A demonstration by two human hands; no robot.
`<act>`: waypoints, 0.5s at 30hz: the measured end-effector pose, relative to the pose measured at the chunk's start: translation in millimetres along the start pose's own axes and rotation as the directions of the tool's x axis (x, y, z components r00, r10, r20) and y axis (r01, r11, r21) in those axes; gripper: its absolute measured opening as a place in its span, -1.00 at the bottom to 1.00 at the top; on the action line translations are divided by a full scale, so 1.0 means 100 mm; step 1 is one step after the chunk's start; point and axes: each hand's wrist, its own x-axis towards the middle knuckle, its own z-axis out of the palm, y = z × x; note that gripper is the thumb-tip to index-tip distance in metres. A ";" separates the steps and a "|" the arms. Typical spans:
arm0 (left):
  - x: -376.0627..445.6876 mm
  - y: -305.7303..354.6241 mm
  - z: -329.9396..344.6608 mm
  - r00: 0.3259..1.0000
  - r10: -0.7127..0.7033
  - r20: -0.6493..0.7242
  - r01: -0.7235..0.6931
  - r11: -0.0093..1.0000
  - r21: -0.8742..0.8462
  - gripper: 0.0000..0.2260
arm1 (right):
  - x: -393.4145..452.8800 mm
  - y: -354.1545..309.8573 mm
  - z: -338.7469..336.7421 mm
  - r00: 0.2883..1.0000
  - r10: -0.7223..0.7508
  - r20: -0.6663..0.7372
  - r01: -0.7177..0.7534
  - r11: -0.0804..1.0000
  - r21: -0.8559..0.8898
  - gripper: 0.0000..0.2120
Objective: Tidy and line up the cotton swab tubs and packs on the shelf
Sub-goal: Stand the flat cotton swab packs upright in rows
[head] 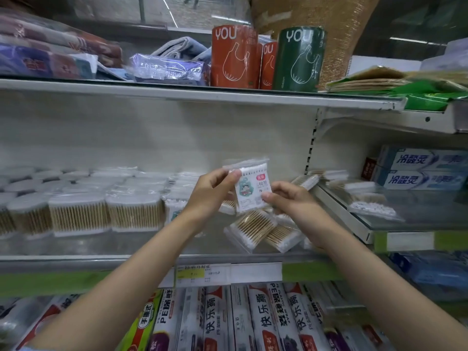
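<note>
A labelled swab pack is held upright above the shelf, pinched at its left edge by the left hand and at its lower right corner by the right hand. Loose packs lie tilted beneath it. Swab tubs are lined up farther left.

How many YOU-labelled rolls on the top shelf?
3. A tall orange roll on the left, a smaller orange roll tucked behind between the others, and a tall green roll on the right. More may be hidden behind them.
</note>
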 end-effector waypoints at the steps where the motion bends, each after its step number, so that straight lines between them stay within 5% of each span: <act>1: -0.02 -0.01 0.00 1.000 -0.019 -0.001 0.018 1.000 -0.015 -0.83 | 0.00 0.02 0.02 1.000 0.010 0.026 -0.011 1.000 0.011 -0.92; 15: -0.06 -0.01 -0.01 0.999 -0.040 -0.020 0.039 0.998 -0.056 -0.75 | 0.03 0.04 0.13 0.996 0.009 0.088 -0.021 0.991 0.132 -0.79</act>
